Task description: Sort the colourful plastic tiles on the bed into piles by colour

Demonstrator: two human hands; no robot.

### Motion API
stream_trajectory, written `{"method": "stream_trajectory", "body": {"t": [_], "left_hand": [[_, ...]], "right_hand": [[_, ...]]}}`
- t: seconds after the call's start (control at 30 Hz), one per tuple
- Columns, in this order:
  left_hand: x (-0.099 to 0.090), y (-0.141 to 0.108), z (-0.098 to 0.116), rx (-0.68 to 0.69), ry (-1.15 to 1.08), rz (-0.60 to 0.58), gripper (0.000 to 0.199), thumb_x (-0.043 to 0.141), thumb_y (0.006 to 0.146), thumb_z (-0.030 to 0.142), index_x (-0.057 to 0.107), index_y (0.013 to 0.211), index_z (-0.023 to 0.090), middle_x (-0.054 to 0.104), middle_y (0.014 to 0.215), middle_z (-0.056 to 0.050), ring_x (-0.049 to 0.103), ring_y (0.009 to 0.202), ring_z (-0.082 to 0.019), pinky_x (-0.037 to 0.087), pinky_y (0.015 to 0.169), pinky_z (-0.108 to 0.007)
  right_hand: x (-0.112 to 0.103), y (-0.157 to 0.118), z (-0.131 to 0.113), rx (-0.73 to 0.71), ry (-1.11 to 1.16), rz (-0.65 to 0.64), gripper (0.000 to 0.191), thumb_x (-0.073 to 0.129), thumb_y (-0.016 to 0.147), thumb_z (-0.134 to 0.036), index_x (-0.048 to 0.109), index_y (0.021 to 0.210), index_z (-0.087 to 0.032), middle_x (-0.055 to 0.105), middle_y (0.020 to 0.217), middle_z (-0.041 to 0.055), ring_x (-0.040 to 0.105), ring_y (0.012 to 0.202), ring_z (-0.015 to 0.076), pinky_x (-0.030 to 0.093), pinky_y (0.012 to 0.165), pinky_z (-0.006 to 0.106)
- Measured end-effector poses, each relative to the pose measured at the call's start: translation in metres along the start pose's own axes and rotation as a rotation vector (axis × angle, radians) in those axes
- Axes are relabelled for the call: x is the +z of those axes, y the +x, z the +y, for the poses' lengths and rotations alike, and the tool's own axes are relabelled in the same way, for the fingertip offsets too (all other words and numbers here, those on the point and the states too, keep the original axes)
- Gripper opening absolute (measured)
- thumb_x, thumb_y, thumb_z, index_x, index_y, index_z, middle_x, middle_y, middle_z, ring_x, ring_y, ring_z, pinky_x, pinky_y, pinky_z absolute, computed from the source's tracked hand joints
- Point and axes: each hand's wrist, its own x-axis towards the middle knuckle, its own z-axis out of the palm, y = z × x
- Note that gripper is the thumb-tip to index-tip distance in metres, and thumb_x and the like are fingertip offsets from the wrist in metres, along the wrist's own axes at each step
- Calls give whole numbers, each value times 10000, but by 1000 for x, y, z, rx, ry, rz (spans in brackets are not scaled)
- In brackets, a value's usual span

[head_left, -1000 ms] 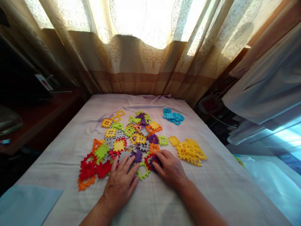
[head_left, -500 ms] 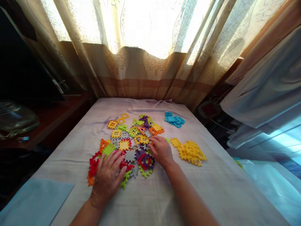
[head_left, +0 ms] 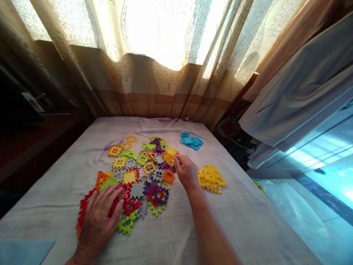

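One light-blue sheet (head_left: 26, 251) lay flat at the near left corner of the cloth-covered table (head_left: 176, 235). Of the two hands, the left hand (head_left: 99, 215) was open, palm down, its fingers spread over red pieces (head_left: 85, 206) and one solid green piece (head_left: 108, 182). One green piece with a triangular opening (head_left: 127, 223) lay just beside it, at the near edge of the one mixed-colour heap (head_left: 137, 190). The right hand (head_left: 186, 172) was closed in a pinch on one yellow piece (head_left: 168, 158), at the heap's right side. One yellow pile (head_left: 212, 179), its overlapping pieces too merged to count, lay to the right of that hand. Two yellow frames (head_left: 129, 142) lay at the heap's far left. One blue pile (head_left: 191, 141) lay farther back, apart from the others, before the patterned curtain (head_left: 138, 81).
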Motion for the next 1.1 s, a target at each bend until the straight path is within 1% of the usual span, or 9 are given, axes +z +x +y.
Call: {"method": "stream_trajectory", "body": {"t": [0.17,0.27,0.37,0.47,0.57,0.7,0.8,0.97,1.1], "left_hand": [[2,-1,-2,-20,-29,-26,353,495,913,359,557,1252,278,651,1257,-87,576,1205,-283,352,1108,-530],[3,-1,-4,-21,-33,-43,356,498,911,362,559,1250,273,646,1261,-93,578,1199,-294,365,1096,-541],[2,-1,-4,-16,-30,-53,349,496,916,349,560,1245,254,639,1267,-109,569,1207,-307,375,1084,-552],[1,-1,-3,-14,-33,-49,354,496,918,341,558,1253,246,633,1277,-112,554,1229,-309,374,1084,-550],[2,0,-2,-20,-29,-53,351,498,919,340,559,1253,253,637,1276,-103,556,1231,-298,378,1082,-541],[1,0,0,-35,-13,-44,331,501,918,325,576,1233,254,655,1251,-97,576,1205,-293,386,1071,-539],[0,0,1,-35,-3,-41,324,502,919,316,585,1224,244,661,1249,-100,582,1201,-292,397,1060,-531],[-1,0,3,-60,-24,-64,320,510,919,317,598,1220,249,660,1264,-84,586,1206,-271,400,1068,-509],[-1,0,4,-70,-23,-75,313,509,923,315,600,1217,252,668,1253,-77,585,1207,-266,398,1070,-511]], "right_hand": [[-47,7,58,476,-239,-73,304,469,927,-331,731,1061,-252,751,941,61,679,843,205,463,689,279],[-58,3,75,597,-314,-134,329,447,928,-362,746,1030,-268,750,935,77,680,830,226,445,648,299],[-61,1,80,635,-336,-172,355,433,938,-383,731,1090,-266,735,1018,99,672,910,249,458,699,324],[-59,2,76,583,-376,-129,379,438,941,-350,702,1173,-208,688,1150,146,631,1037,275,466,812,360],[-49,4,64,412,-350,-119,364,445,939,-283,681,1201,-195,656,1234,134,574,1138,281,436,923,404],[-24,-1,39,70,-300,-316,344,519,901,-246,653,1218,-255,635,1298,82,437,1312,310,342,1026,517],[-12,-6,29,4,-325,-414,328,524,899,-237,647,1203,-263,645,1288,76,411,1336,321,278,1051,579],[-9,-7,20,-13,-353,-420,273,547,888,-250,682,1126,-238,699,1155,120,546,1178,295,376,967,479],[-1,-11,0,-72,-282,-465,247,550,890,-238,692,1091,-221,718,1065,115,625,1017,256,440,864,364]]}}
